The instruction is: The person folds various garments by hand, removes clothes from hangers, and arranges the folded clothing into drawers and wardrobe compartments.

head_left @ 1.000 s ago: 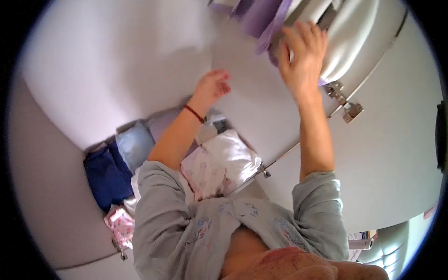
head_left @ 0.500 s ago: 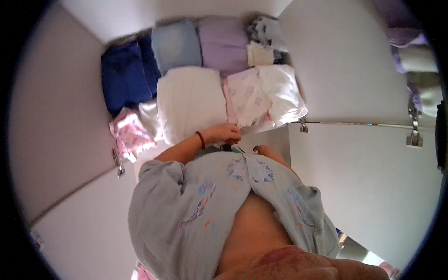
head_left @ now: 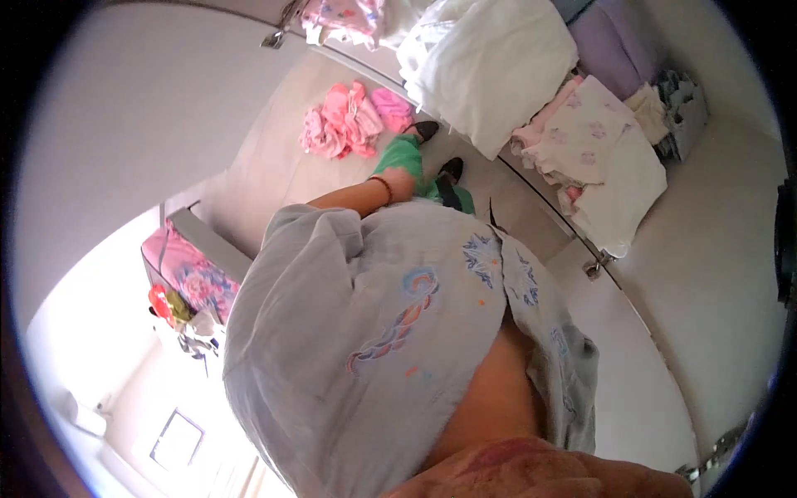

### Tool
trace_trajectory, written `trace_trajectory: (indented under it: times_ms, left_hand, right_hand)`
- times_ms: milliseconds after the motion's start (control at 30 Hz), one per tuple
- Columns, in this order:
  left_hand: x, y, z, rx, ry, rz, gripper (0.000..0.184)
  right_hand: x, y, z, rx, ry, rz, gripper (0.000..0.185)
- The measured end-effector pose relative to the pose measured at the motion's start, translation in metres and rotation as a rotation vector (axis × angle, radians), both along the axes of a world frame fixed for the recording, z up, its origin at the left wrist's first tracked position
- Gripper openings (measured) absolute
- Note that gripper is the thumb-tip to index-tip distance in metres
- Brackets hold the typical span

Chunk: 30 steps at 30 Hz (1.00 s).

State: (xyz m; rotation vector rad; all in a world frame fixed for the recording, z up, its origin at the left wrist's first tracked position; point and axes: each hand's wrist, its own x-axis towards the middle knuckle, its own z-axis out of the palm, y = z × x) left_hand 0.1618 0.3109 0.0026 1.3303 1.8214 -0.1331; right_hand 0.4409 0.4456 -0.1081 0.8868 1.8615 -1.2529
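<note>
My left hand [head_left: 400, 183], with a dark red bracelet [head_left: 383, 190] at the wrist, hangs low in front of the green trousers [head_left: 399, 154]. Its fingers blend into the trousers and shirt edge, so I cannot tell whether they hold anything. My right hand is out of sight behind the grey embroidered shirt [head_left: 332, 398]. Ahead on the floor lies a pile of pink clothes [head_left: 340, 120], with a brighter pink cloth [head_left: 392, 109] beside it. Neither visible hand part touches them.
On the cupboard shelf are a large white folded cloth [head_left: 490, 66], a pink-patterned cloth [head_left: 589, 133], a white garment [head_left: 627, 203] and a purple one [head_left: 610, 46]. Open cupboard doors flank me, the left door [head_left: 166, 100] close by. A floral pink item [head_left: 195, 270] stands at left.
My view has turned left and down, bringing the floor, pink pile and shoes into sight. The left hand has dropped from beside the shelf; the right hand has gone out of view.
</note>
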Motion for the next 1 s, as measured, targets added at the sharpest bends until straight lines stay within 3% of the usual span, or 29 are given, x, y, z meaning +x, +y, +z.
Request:
trace_trajectory:
  times_ms: [67,200,300,467,500,700,800,1000]
  left_hand:
    - [0.002,-0.021,-0.013,-0.205,0.026,0.100,0.020]
    - [0.022,-0.044,-0.010,-0.256,0.029,0.248,0.018]
    - [0.017,-0.065,-0.006,-0.208,-0.028,0.216,0.017]
    - [-0.009,-0.078,0.038,-0.322,-0.225,0.035,0.021]
    - [-0.013,-0.087,0.039,-0.328,-0.369,0.101,0.022]
    - [-0.055,-0.103,0.029,-0.378,-0.560,0.217,0.024]
    - [-0.081,-0.105,-0.002,-0.351,-0.606,-0.005,0.023]
    - [-0.104,-0.118,-0.032,-0.507,-0.577,-0.206,0.020]
  right_hand:
    - [0.003,0.003,-0.003,-0.021,-0.002,0.026,0.027]
    - [0.007,-0.001,-0.007,-0.066,-0.011,0.091,0.027]
    - [0.008,-0.002,-0.007,-0.084,-0.026,0.113,0.027]
    - [0.018,-0.009,-0.007,-0.106,-0.063,0.098,0.026]
    - [0.020,-0.012,-0.005,-0.111,-0.074,0.084,0.026]
    - [0.040,-0.050,0.014,-0.126,-0.148,-0.038,0.026]
    - [0.043,-0.086,0.021,-0.136,-0.180,-0.124,0.026]
    - [0.042,-0.156,0.030,-0.228,-0.248,-0.213,0.025]
